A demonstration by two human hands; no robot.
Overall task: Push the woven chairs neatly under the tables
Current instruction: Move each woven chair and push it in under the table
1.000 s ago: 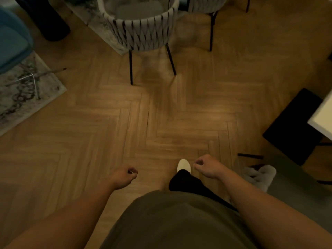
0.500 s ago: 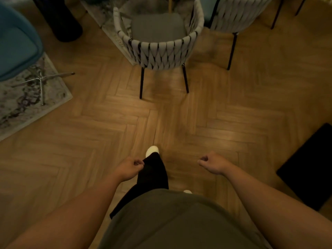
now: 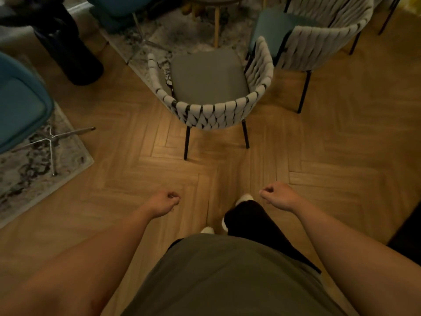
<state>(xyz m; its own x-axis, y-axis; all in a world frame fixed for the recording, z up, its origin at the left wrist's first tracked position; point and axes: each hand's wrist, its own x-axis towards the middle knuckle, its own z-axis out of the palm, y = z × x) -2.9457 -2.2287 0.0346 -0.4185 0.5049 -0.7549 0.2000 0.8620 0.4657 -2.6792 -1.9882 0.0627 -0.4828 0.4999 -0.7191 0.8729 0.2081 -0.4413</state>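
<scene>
Woven chair: nearer to me than half a second before, its back facing me, front legs on the rug.
My left hand: loosely curled, holding nothing.
My right hand: loosely curled, empty.

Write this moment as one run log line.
phase: approach | left hand: empty | right hand: empty | target: woven chair, untouched

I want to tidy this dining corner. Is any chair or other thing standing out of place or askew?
Yes. The nearest woven chair stands pulled out from the table, its whole seat uncovered and its back legs on bare floor. The second woven chair to its right is turned at an angle. Nothing looks spilled or broken.
</scene>
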